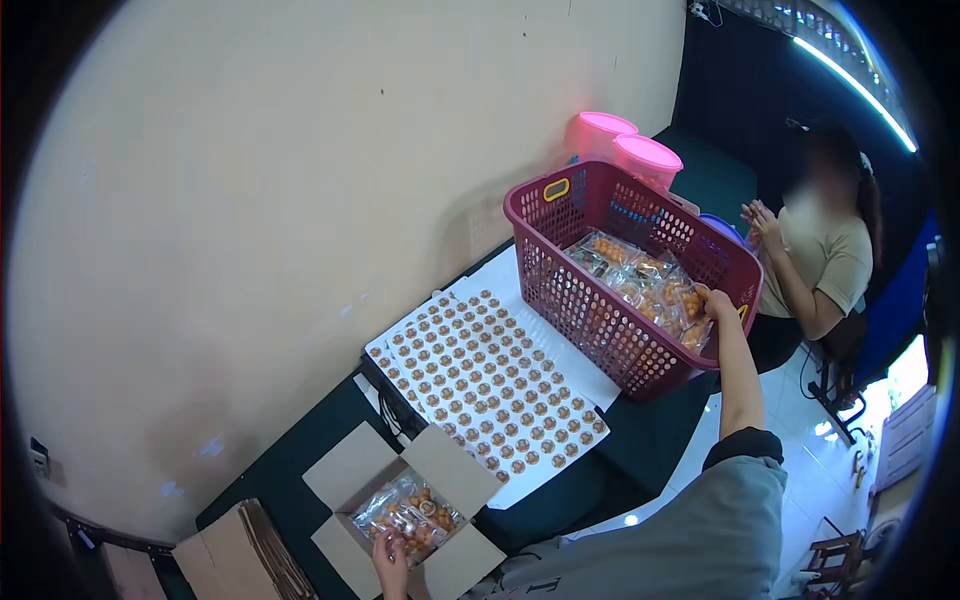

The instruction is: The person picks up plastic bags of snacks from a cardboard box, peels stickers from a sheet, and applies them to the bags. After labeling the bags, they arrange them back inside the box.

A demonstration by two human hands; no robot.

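Note:
My left hand [390, 562] is at the near edge of an open cardboard box [465, 468], its fingers slightly apart and touching the clear packets of round orange-brown snacks [425, 515] inside. My right hand [716, 304] reaches into a maroon plastic basket [640, 368] with its fingers closed on a clear snack packet [693, 302]. More packets of the same kind [640, 285] lie heaped around it in the basket. My fingertips there are partly hidden.
White sheets [490, 385] with rows of round brown stickers lie between box and basket. Flattened cardboard [235, 555] leans at lower left. Pink-lidded tubs [648, 153] stand behind the basket. A co-worker [825, 245] sits at right with hands raised. A dark green cloth [300, 450] covers the table.

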